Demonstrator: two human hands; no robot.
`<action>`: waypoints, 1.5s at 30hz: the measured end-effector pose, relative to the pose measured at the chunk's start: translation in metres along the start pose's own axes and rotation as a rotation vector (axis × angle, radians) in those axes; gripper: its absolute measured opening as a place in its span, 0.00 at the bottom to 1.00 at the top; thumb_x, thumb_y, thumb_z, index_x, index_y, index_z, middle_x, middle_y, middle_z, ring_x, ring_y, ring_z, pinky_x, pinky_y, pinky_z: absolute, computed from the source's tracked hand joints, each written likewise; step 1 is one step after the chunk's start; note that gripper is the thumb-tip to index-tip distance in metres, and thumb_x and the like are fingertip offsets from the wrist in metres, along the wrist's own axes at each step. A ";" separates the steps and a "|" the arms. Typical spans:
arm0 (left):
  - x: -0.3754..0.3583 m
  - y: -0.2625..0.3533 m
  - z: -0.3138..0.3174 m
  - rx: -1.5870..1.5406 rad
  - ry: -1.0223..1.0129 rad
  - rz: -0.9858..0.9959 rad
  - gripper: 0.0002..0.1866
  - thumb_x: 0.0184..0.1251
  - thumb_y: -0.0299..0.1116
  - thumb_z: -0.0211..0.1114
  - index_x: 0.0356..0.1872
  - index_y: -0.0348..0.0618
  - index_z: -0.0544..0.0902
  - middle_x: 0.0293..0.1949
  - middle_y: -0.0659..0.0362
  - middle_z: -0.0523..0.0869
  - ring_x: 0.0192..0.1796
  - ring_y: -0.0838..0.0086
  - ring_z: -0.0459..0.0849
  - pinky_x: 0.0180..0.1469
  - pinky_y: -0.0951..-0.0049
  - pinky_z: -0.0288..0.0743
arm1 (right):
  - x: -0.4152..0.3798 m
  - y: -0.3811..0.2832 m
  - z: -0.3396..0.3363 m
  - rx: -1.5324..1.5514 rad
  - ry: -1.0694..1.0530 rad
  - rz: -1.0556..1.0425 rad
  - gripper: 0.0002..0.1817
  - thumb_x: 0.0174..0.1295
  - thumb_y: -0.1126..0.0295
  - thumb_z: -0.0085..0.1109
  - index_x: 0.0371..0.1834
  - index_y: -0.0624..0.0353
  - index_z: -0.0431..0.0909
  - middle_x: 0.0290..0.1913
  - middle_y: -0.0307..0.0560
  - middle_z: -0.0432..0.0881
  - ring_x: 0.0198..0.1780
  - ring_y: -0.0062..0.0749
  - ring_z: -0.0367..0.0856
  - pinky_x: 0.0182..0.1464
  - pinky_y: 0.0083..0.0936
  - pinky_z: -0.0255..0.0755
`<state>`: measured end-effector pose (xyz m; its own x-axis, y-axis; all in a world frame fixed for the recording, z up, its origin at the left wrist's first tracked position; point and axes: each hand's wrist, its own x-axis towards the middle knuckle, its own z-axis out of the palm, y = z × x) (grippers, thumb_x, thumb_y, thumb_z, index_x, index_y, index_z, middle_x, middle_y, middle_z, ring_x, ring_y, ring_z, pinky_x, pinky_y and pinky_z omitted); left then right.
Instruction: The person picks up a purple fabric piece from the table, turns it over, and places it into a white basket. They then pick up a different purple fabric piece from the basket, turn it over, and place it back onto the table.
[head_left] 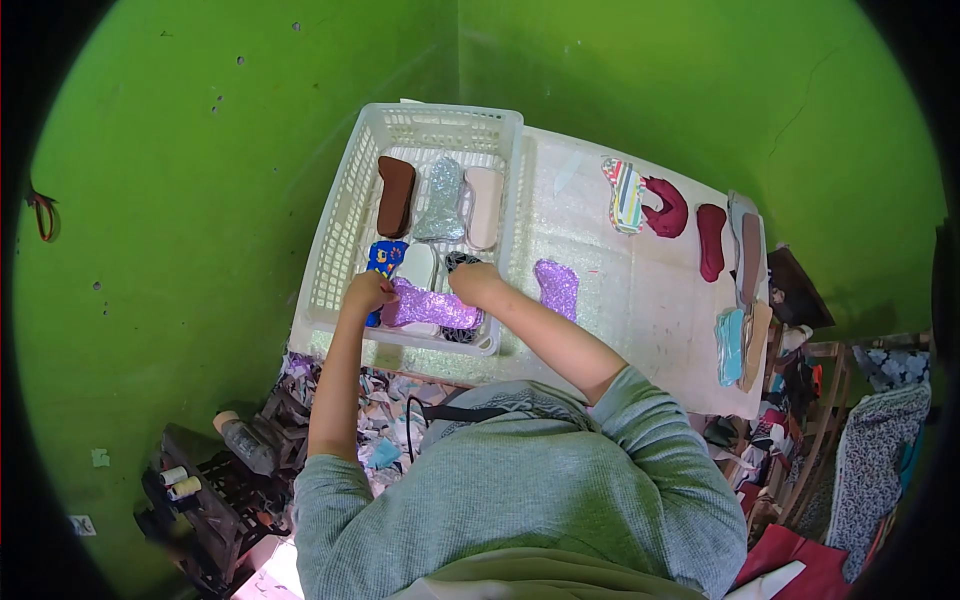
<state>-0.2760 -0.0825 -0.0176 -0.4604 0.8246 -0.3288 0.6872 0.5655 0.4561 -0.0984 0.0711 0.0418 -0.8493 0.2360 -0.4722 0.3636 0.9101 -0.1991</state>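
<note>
Striped cutout [625, 195], maroon cutouts [668, 208] on table [640, 300]; thread spools [180, 482], bottle [243, 440] below left

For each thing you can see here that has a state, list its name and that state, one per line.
left hand: closed on the purple glitter piece's left end.
right hand: closed on its right end.
purple glitter piece: held flat over the basket.
white basket: on the table, holding several cut pieces.
second purple piece: lying flat on the table.

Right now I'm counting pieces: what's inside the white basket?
White basket holds brown, silver glitter, pink, blue and white pieces; purple glitter piece and hands cover others.
</note>
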 end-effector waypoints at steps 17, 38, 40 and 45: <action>-0.006 0.030 -0.004 -0.203 -0.014 0.210 0.11 0.32 0.26 0.73 0.22 0.41 0.81 0.22 0.56 0.82 0.28 0.68 0.82 0.32 0.70 0.74 | 0.000 -0.005 0.007 0.192 0.027 -0.270 0.10 0.49 0.74 0.53 0.33 0.51 0.83 0.35 0.50 0.82 0.39 0.42 0.82 0.41 0.34 0.74; -0.031 0.097 -0.030 -0.303 0.189 0.214 0.05 0.51 0.28 0.65 0.29 0.39 0.81 0.25 0.56 0.82 0.26 0.71 0.81 0.31 0.74 0.74 | -0.075 0.020 -0.017 0.791 0.559 -0.378 0.09 0.57 0.74 0.51 0.40 0.57 0.78 0.38 0.48 0.80 0.39 0.38 0.79 0.42 0.27 0.74; -0.047 0.136 -0.035 -0.403 0.334 0.344 0.06 0.55 0.30 0.64 0.31 0.39 0.81 0.26 0.56 0.82 0.25 0.73 0.80 0.30 0.76 0.73 | -0.098 0.039 -0.007 0.847 0.622 -0.291 0.09 0.58 0.74 0.51 0.40 0.57 0.78 0.38 0.48 0.80 0.39 0.36 0.79 0.42 0.27 0.74; -0.079 0.221 0.002 -0.647 0.213 0.536 0.06 0.55 0.30 0.64 0.32 0.40 0.81 0.28 0.58 0.83 0.27 0.75 0.80 0.28 0.78 0.72 | -0.155 0.087 0.036 1.000 0.751 0.035 0.08 0.58 0.76 0.50 0.39 0.59 0.78 0.37 0.46 0.81 0.38 0.27 0.80 0.40 0.22 0.74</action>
<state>-0.0868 -0.0225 0.1077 -0.3054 0.9315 0.1973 0.4166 -0.0556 0.9074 0.0785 0.1014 0.0665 -0.7218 0.6903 0.0499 0.2423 0.3196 -0.9160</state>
